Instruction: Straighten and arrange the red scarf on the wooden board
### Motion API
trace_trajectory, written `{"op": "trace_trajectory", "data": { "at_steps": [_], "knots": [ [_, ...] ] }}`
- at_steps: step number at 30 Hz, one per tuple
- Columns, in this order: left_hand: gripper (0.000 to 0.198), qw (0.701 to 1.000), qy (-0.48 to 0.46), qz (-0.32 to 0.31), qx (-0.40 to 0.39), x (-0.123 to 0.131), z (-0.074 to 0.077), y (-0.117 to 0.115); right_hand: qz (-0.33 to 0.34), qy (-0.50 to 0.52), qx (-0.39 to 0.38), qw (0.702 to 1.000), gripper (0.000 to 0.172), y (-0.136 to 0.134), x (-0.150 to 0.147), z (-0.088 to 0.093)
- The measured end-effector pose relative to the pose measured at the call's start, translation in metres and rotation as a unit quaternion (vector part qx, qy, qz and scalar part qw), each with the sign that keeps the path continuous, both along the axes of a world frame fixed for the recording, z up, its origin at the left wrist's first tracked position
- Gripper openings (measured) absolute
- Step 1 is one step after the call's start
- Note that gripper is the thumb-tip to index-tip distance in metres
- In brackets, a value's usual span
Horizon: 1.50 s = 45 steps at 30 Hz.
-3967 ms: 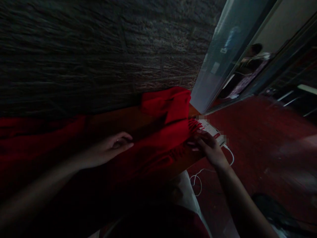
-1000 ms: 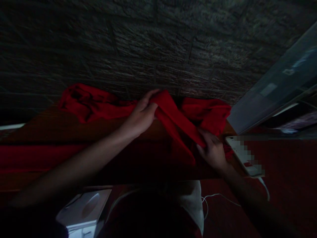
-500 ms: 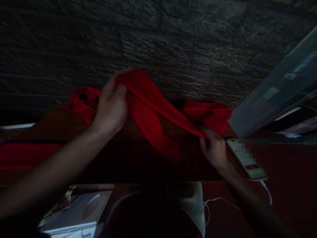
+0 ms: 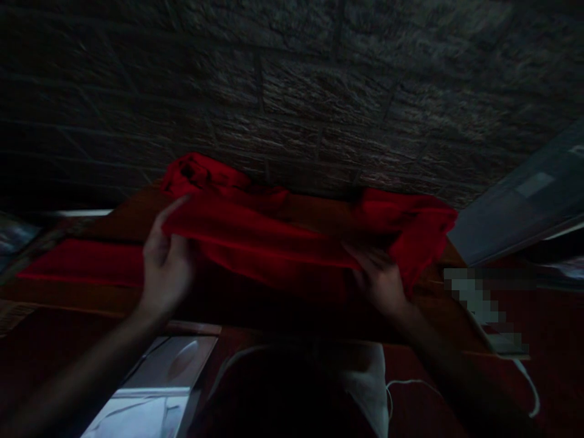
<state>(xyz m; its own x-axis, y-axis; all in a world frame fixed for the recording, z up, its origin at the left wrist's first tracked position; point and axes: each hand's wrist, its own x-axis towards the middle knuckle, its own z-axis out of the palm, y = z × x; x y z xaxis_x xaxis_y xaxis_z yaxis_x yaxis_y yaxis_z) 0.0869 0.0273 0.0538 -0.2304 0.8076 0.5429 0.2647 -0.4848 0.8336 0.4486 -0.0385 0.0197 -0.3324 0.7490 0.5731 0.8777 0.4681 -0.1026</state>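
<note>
A long strip of red cloth (image 4: 264, 237) stretches between my two hands above the dark wooden bench. My left hand (image 4: 170, 261) pinches its left end, thumb below and fingers behind. At the right end my right hand (image 4: 378, 277) grips it, thumb under and fingers on top. Behind the left end lies a bunched red cloth pile (image 4: 205, 176) with dark folds. Another red cloth pile (image 4: 410, 219) sits behind my right hand. To the left, a flat folded red cloth (image 4: 86, 261) rests on the bench. The light is dim, so fine details are hidden.
A rough stone-block wall (image 4: 292, 91) rises right behind the wooden bench (image 4: 123, 216). A phone-like device (image 4: 506, 344), partly blurred out, lies at the bench's right end with a white cable (image 4: 529, 389). A white box (image 4: 150, 371) stands below at left. A pale panel (image 4: 511, 207) leans at right.
My left hand has come down and left, so the strip has gone from slanting with a hanging loop to nearly level and drawn out. The view has shifted slightly.
</note>
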Motion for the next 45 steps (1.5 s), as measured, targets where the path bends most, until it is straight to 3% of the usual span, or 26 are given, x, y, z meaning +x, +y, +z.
{"op": "trace_trajectory", "data": {
  "at_steps": [2,4,7,12,16,21,25,30,34,39,41,45],
  "knots": [
    [0.049,0.979,0.197,0.060,-0.003,-0.030,-0.021,-0.004,0.020,-0.029,-0.017,0.999,0.045,-0.003,-0.006,-0.006],
    [0.056,0.932,0.352,0.064,-0.066,-0.055,-0.037,-0.006,0.029,-0.056,-0.046,0.997,0.048,-0.004,-0.010,-0.013],
    [0.058,0.883,0.446,0.051,-0.138,-0.073,-0.046,-0.009,0.030,-0.074,-0.088,0.993,0.053,-0.002,-0.011,-0.021],
    [0.066,0.845,0.503,0.029,-0.181,-0.064,-0.042,-0.010,0.009,-0.036,-0.041,0.998,0.052,-0.008,-0.009,-0.004],
    [0.060,0.830,0.511,0.069,-0.212,-0.062,-0.037,-0.008,0.022,-0.021,0.008,1.000,0.059,-0.026,-0.015,0.014],
    [0.065,0.829,0.502,0.135,-0.208,-0.091,-0.036,-0.006,0.069,-0.049,-0.090,0.992,0.055,-0.037,-0.032,0.001],
    [0.066,0.814,0.514,0.163,-0.218,-0.112,-0.036,-0.003,0.069,-0.033,-0.139,0.987,0.058,-0.027,-0.048,-0.013],
    [0.064,0.802,0.517,0.175,-0.241,-0.118,-0.034,-0.004,0.096,-0.050,-0.126,0.986,0.056,-0.019,-0.060,-0.016],
    [0.064,0.773,0.542,0.164,-0.284,-0.122,-0.031,-0.002,0.072,-0.016,-0.087,0.993,0.059,-0.008,-0.053,-0.002],
    [0.063,0.749,0.567,0.152,-0.306,-0.130,-0.032,0.002,0.095,-0.033,0.011,0.995,0.060,0.017,-0.036,0.018],
    [0.059,0.755,0.570,0.149,-0.287,-0.134,-0.036,0.002,0.104,-0.062,0.009,0.993,0.058,0.017,-0.029,0.012],
    [0.050,0.772,0.571,0.119,-0.252,-0.139,-0.043,0.000,0.139,-0.091,-0.082,0.983,0.055,-0.001,-0.020,-0.015]
  ]
}}
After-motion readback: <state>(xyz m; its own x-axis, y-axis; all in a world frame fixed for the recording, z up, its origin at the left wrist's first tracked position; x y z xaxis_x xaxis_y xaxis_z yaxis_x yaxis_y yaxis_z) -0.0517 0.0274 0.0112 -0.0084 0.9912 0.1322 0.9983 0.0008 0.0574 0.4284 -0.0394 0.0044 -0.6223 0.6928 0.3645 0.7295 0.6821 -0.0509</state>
